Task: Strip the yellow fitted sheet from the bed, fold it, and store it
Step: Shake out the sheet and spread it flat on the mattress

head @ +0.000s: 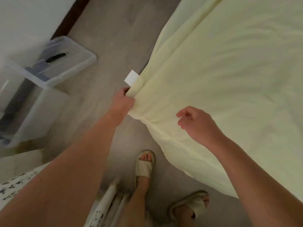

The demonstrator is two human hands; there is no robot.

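Note:
The pale yellow fitted sheet (221, 76) covers the bed across the right half of the view. At its near corner my left hand (123, 102) grips a bunched fold of the sheet's edge, just below a white label (131, 78) sewn to it. A strip of striped mattress piping (145, 63) shows above the label where the sheet is pulled away. My right hand (195, 123) hovers over the sheet's top near the corner, its fingers loosely curled and holding nothing.
A clear plastic storage box (24, 112) stands on the floor at the left, with its lid (54, 61) lying askew on top. Grey floor runs between the box and the bed. My feet in pale slides (145, 164) stand by the bed corner.

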